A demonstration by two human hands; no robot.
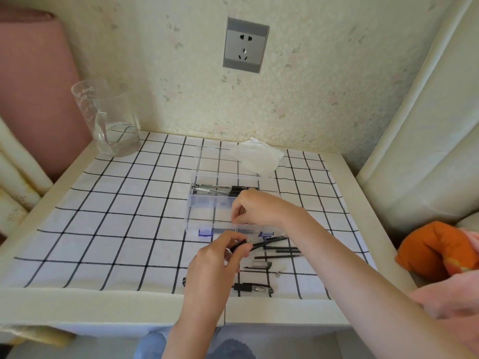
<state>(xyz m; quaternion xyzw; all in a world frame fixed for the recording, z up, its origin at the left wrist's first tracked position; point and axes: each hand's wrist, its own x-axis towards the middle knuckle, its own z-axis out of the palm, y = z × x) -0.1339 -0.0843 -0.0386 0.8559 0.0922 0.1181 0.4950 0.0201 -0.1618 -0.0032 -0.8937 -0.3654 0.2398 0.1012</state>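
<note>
My left hand (217,257) pinches a black pen part (269,241) at its left end; the thin rod points right, over the cloth. Just behind it stands a clear plastic box (204,203) with blue latches (205,232). Several assembled pens (220,190) lie along the box's back wall. My right hand (256,207) hovers over the box's front right part with its fingertips curled together and pointing down. Whether it holds something small or clear is hidden. Loose refills (280,256), a clear cap (261,264) and a pen piece (252,287) lie on the cloth near my left hand.
A white cloth with a black grid (116,216) covers the small table. A clear measuring cup (108,120) with water and a spoon stands at the back left. A crumpled tissue (256,156) lies behind the box. An orange cushion (430,250) sits at the right edge.
</note>
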